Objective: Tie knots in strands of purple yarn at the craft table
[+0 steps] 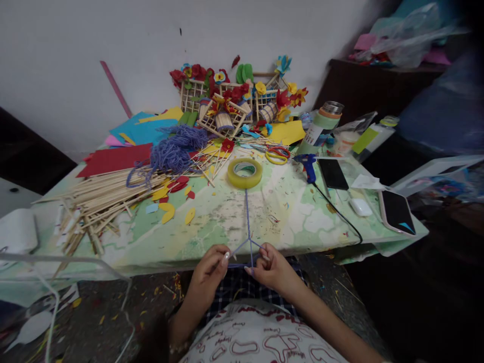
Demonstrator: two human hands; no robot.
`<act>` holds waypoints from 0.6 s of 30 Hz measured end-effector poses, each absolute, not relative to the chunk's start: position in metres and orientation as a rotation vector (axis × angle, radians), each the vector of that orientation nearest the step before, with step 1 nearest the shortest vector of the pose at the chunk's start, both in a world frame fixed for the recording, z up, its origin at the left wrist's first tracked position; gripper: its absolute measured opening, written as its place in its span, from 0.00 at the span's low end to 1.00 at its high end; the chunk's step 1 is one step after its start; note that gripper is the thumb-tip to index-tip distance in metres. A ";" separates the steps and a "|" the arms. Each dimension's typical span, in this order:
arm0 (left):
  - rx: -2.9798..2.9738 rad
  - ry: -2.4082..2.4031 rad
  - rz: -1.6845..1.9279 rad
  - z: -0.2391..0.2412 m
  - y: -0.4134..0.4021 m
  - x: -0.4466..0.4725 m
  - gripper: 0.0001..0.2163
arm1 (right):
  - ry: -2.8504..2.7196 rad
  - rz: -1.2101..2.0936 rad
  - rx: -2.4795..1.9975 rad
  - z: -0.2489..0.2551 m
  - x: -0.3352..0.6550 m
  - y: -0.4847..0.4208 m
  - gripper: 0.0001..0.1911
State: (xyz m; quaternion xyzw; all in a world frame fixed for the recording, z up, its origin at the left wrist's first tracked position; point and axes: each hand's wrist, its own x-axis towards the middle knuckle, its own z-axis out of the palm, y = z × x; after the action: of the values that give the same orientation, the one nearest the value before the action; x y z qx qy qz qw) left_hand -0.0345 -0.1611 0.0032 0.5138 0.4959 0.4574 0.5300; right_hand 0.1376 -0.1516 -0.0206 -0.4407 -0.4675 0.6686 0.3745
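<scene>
A purple yarn braid [247, 214] runs from under a roll of yellowish tape [244, 174] toward the table's front edge, where it splits into strands. My left hand [212, 272] pinches one strand between thumb and fingers. Another strand is gripped by my right hand [273, 269], its fingers curled, with a further strand passing down by its thumb. The yarn is taut between the tape roll and my hands. Loose yarn ends hang near my lap. A tangled heap of purple yarn [176, 147] lies farther back on the left.
Thin wooden sticks [102, 194] and red paper [115, 160] cover the table's left. Stick frames with paper flowers [223, 113] stand at the back. To the right are scissors [278, 155], a blue glue gun [309, 167] with its cord, a bottle [320, 128] and phones [333, 174].
</scene>
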 end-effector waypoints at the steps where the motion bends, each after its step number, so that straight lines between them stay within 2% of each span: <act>1: 1.024 1.075 1.110 0.001 -0.160 -0.033 0.12 | -1.201 1.707 -1.122 -0.020 0.138 -0.152 0.22; 4: 0.447 0.789 1.045 -0.009 -0.158 -0.030 0.17 | -1.208 1.690 -1.127 -0.018 0.139 -0.153 0.23; 7: 0.185 0.652 0.811 -0.021 -0.158 -0.033 0.13 | -1.218 1.643 -1.134 -0.015 0.142 -0.152 0.24; 10: 0.154 0.566 0.605 -0.027 -0.161 -0.038 0.07 | -1.251 1.607 -1.148 -0.014 0.144 -0.153 0.23; 16: 0.297 0.511 0.573 -0.022 -0.160 -0.033 0.16 | -1.353 1.581 -1.198 -0.019 0.142 -0.156 0.19; 18: 0.342 0.525 0.576 -0.019 -0.156 -0.028 0.15 | -1.364 1.562 -1.206 -0.021 0.141 -0.157 0.19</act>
State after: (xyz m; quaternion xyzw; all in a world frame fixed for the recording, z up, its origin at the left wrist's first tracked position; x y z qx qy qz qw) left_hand -0.0283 -0.1557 -0.0191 0.1660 0.2549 0.2793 0.9108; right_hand 0.1408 -0.1569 -0.0209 -0.4686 -0.5299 0.6067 0.3627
